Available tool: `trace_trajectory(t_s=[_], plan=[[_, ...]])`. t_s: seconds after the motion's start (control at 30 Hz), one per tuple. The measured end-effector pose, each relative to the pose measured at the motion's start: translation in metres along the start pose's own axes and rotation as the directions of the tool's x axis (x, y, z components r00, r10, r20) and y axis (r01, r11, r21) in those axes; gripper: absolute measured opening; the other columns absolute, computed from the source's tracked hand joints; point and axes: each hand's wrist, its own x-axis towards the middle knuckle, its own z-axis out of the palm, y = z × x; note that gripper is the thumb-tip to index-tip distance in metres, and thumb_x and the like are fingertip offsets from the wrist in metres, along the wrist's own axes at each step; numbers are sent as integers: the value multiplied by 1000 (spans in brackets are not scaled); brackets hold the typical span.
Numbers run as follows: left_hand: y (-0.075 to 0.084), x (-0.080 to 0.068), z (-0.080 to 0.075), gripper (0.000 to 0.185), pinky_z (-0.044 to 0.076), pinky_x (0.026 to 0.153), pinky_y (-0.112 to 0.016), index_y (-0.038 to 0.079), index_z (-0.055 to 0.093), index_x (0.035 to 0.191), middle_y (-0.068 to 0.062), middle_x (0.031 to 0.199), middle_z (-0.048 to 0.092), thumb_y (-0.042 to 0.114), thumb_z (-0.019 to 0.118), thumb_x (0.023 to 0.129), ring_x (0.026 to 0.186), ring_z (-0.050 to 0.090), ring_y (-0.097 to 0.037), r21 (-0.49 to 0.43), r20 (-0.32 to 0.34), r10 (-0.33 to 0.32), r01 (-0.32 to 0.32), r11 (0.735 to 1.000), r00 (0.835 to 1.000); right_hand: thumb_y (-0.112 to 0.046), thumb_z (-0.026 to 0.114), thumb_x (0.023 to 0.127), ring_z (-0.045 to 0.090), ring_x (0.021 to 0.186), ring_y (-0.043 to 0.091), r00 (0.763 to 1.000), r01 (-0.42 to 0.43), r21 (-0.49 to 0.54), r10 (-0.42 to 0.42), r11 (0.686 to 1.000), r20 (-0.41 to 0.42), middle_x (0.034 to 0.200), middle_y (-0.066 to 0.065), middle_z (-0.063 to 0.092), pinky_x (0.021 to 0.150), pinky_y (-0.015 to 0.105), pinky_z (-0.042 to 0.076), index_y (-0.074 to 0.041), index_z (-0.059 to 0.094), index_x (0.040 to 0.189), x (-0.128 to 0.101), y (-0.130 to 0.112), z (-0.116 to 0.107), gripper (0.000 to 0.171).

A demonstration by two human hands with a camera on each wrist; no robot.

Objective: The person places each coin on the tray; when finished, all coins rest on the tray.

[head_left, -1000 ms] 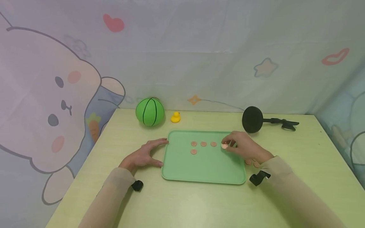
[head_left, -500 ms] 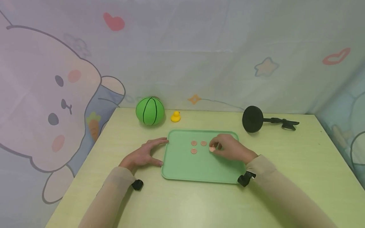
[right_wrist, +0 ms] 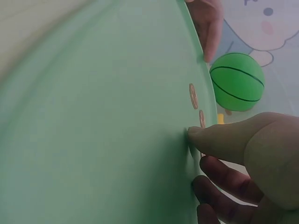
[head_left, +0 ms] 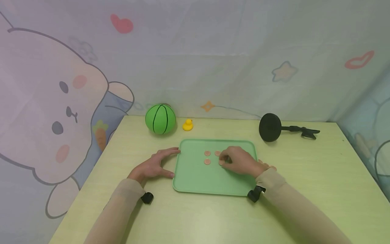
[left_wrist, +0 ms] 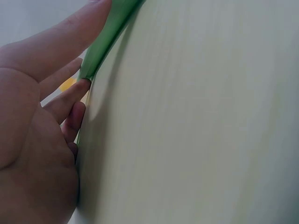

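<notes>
Nearest the camera, two sleeved forearms are seen reaching forward over the pale yellow-green desk [head_left: 195, 217], each with a small black clip at the wrist. The left hand [head_left: 152, 166] is laid flat on the desk with its fingers spread and relaxed, and its fingertips [left_wrist: 84, 84] are pressed against the left rim of the green tray [head_left: 195, 179]; nothing is held by it. The right hand [head_left: 240, 161] is placed over the middle of the tray with its fingers curled downward, and a coin [head_left: 221, 162] is pinched at its fingertips, held against or just above the tray floor; from the right wrist view only the thumb [right_wrist: 219, 140] is seen touching the tray, and the coin itself is hidden there. Just left of that hand, one coin [head_left: 207, 161] is laid in a nearer row, and two more coins [head_left: 207, 153] are lined up behind it, the second partly covered by the fingers. A few coins [head_left: 271, 167] are left on the desk just beyond the tray's right edge, beside the right wrist. Farther back, a green ball [head_left: 160, 119] and a small yellow duck [head_left: 187, 125] are set near the desk's far edge, and a black round-headed stand [head_left: 269, 127] is laid to the right. A curtain with a cartoon rabbit [head_left: 61, 112] is hung behind everything.
</notes>
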Motion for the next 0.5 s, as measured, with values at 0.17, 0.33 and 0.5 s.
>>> trace_trajectory(t_s=[0.17, 0.33, 0.5], plan=[[1, 0, -1, 95, 13, 126, -63, 29, 46, 160, 3, 172, 27, 30, 94, 78, 157, 19, -29, -6, 1, 1, -1, 1000, 1000, -15, 78, 95, 58, 76, 11, 1000, -11, -10, 11, 1000, -17, 89, -4, 74, 77, 34, 53, -12, 80, 95, 2, -1, 3, 3], [1, -1, -1, 95, 14, 125, -63, 29, 46, 160, 3, 172, 28, 32, 94, 78, 157, 19, -30, 1, 2, 5, -5, 1000, 1000, -15, 82, 92, 61, 78, 12, 999, -27, 6, 27, 1000, -34, 92, -2, 75, 78, 35, 54, -12, 78, 95, 1, 0, 6, 6], [2, -1, -2, 94, 14, 125, -64, 30, 46, 159, 3, 172, 28, 33, 94, 78, 157, 19, -30, 1, 2, 2, -2, 1000, 1000, -17, 82, 93, 65, 82, 11, 998, -52, 10, 53, 999, -29, 95, -1, 76, 81, 36, 56, -11, 79, 98, 1, 1, 7, 9]])
